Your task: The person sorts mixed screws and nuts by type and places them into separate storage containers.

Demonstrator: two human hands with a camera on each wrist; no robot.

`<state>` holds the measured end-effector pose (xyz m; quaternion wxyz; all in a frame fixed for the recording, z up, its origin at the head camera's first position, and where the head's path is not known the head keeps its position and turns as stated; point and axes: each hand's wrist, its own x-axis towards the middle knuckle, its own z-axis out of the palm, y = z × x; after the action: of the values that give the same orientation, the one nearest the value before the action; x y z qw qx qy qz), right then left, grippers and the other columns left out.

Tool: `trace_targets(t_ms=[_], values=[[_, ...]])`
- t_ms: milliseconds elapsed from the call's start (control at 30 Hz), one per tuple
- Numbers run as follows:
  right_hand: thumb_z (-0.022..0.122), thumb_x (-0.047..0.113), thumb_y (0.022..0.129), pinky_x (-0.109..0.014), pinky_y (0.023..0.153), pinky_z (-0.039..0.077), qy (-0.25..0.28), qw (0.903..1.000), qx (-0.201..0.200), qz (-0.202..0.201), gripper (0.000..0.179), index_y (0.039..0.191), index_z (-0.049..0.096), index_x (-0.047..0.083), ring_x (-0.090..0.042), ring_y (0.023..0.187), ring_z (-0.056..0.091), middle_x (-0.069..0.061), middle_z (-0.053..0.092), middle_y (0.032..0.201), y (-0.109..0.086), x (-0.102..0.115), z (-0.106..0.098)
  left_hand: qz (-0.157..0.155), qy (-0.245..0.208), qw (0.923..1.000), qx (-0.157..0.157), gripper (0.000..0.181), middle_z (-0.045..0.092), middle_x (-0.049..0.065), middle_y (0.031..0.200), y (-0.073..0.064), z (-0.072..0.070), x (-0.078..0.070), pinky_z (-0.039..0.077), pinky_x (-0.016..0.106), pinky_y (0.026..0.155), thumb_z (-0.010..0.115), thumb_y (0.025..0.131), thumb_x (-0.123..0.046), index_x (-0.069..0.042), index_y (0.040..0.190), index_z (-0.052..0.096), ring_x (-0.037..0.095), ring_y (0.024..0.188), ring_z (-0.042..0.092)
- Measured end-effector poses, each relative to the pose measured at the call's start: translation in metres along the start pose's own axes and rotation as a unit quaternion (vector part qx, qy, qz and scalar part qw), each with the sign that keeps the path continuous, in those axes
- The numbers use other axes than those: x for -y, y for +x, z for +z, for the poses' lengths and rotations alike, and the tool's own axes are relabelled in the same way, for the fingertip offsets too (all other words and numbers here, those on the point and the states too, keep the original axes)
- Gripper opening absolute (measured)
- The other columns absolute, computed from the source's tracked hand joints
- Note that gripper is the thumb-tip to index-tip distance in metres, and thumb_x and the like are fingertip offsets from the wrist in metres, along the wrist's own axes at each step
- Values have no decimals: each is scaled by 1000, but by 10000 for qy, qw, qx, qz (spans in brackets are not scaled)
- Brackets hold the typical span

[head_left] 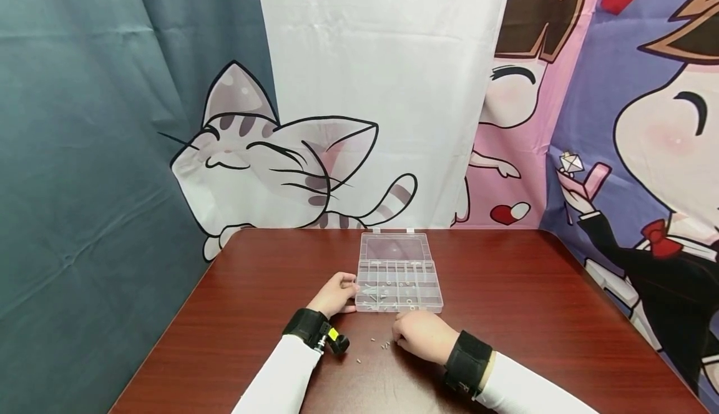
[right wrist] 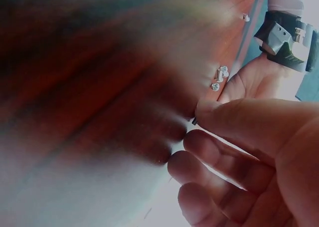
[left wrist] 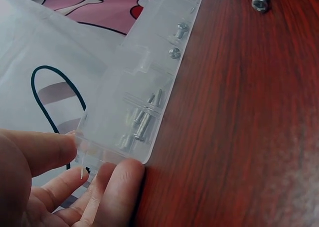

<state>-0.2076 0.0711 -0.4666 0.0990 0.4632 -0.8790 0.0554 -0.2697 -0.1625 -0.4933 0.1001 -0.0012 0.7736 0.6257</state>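
A clear plastic compartment box (head_left: 429,291) stands on the table with its lid folded back. My left hand (head_left: 334,294) holds the box's left side, thumb and fingers around its near corner in the left wrist view. Long screws (left wrist: 144,117) and shorter ones lie in its front compartments. Just in front of the box, my right hand (head_left: 424,336) is low over the table. Its thumb and index fingertips pinch a small screw (right wrist: 194,120), mostly hidden by the fingers. Several loose screws (head_left: 385,345) lie on the table left of this hand.
The brown wooden table (head_left: 253,351) reaches back to a printed cloth backdrop (head_left: 382,58). One loose screw (head_left: 359,361) lies nearer the front, apart from the others. Some nuts (head_left: 409,301) sit in the box's compartments.
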Motion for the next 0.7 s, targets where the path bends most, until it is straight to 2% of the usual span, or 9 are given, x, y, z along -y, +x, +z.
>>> trace_targets(t_ms=[233,367,533,700], values=[[67,12,80,-14,49,35,11,10000,16,64,21,63,59,20,0,57,42,13,45,64,1,1,-1,6,47,10000,63,41,52,22,117,-19,0,-24,57,35,67,53,93,-10,4,129,39,31,103,56],[65,12,82,-14,49,34,18,10000,60,73,21,63,58,20,0,56,41,13,44,64,0,1,0,-3,32,10000,87,41,52,22,117,-25,1,-30,57,35,69,53,93,-10,5,129,39,31,104,56],[66,12,78,-15,49,33,195,9995,177,153,20,63,56,20,0,56,40,14,44,63,-1,-1,-1,10,45,9999,95,41,51,22,117,-23,0,-26,57,36,68,53,93,-10,5,128,39,32,104,55],[68,14,74,-16,51,37,692,9958,352,484,15,67,57,21,0,57,43,16,49,64,-1,-7,-4,51,48,10000,53,42,52,21,117,-8,0,-10,57,35,65,55,93,-12,2,129,40,27,100,57]])
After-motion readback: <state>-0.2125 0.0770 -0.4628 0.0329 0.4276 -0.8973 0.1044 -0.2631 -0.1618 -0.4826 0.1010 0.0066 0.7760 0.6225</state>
